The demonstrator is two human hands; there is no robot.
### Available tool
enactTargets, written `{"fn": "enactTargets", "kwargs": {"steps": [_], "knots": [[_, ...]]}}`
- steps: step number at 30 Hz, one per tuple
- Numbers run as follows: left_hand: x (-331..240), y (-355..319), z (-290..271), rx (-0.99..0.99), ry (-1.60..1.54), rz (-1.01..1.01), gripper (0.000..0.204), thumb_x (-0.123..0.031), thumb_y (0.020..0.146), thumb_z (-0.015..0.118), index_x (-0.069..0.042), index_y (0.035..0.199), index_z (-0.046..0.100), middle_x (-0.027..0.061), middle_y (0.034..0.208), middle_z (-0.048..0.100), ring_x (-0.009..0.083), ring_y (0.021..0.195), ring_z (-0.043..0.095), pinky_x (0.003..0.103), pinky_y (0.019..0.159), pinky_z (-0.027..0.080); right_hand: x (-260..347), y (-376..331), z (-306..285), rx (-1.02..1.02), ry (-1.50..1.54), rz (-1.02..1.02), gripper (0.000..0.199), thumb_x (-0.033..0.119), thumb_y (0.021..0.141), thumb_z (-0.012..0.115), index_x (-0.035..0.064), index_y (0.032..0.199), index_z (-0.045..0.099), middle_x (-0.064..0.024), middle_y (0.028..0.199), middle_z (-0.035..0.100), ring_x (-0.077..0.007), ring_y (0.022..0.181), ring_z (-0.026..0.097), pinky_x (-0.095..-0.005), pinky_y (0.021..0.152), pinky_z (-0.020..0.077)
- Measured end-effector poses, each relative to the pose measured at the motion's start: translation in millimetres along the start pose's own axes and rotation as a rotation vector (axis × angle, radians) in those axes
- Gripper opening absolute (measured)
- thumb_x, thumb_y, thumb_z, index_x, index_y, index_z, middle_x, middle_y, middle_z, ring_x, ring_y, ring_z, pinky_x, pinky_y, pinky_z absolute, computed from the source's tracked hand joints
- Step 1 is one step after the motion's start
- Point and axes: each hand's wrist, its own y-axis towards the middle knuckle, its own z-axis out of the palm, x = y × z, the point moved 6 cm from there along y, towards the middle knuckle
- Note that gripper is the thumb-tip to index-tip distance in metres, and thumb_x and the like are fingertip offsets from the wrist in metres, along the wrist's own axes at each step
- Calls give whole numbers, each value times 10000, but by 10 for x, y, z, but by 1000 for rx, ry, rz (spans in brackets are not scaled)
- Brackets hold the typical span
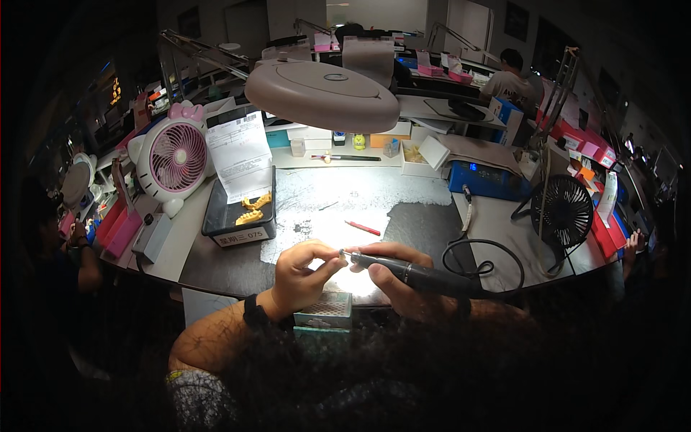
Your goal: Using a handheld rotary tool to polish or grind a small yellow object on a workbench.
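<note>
Under the lamp's bright light, my left hand [304, 275] pinches a small grey piece [342, 253] between thumb and fingertips. It is too small to name and the fingers partly cover it. My right hand [404, 291] is wrapped round a dark rotary handpiece [425, 278], whose thin tip points left and meets the piece or sits right beside it. Both hands are close together above the near part of the desk. Below them is a small greenish box [322, 311] with a perforated top. Beyond lies a red pencil-like stick [362, 227].
A black tray [216, 229] at left holds yellow dental casts [252, 207] and a paper slip [239, 155]. The lamp head [324, 93] hangs above. A pink-white fan [175, 158] stands left; a blue control box [486, 180], looping cord [497, 246] and black fan [563, 210] right. Other people sit nearby.
</note>
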Motion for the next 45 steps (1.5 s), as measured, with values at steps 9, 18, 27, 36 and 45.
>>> {"fn": "enactTargets", "kwargs": {"steps": [9, 18, 27, 36, 45], "knots": [[14, 5, 9, -1, -18, -10, 120, 25, 868, 789, 13, 951, 704, 118, 861, 738, 181, 762, 705, 285, 679, 545, -10, -10, -20, -14, 3, 33, 282, 65, 1012, 609, -68, 1258, 646, -154, 1118, 732, -171, 1027, 709, -300, 915, 582], [60, -38, 0, 70, -20, -18, 128, 103, 917, 697, 36, 1023, 674, 129, 921, 722, 170, 845, 703, 281, 747, 552, -10, -17, -14, -28, 23, 32, 279, 73, 1014, 611, -78, 1247, 643, -166, 1109, 734, -181, 1029, 714, -309, 915, 586], [56, -44, -2, 64, -11, -12, 108, 99, 923, 691, 38, 1010, 672, 123, 909, 713, 166, 838, 702, 273, 739, 553, -19, -25, -32, -29, -15, 12, 292, 95, 1024, 611, -85, 1253, 624, -162, 1091, 740, -189, 1031, 716, -311, 917, 583], [66, -48, -8, 71, -16, -28, 102, 95, 926, 691, 38, 1006, 668, 119, 906, 711, 162, 833, 697, 270, 737, 546, 5, -19, -16, -15, -12, 25, 281, 72, 1016, 615, -79, 1253, 628, -175, 1124, 734, -197, 1045, 719, -314, 919, 587], [76, -52, -6, 80, -10, -30, 100, 94, 929, 693, 42, 1010, 666, 125, 917, 708, 164, 842, 699, 275, 745, 555, -5, -20, -6, -29, 40, 26, 280, 75, 1016, 617, -80, 1248, 631, -174, 1116, 735, -191, 1044, 719, -306, 921, 586]]}}
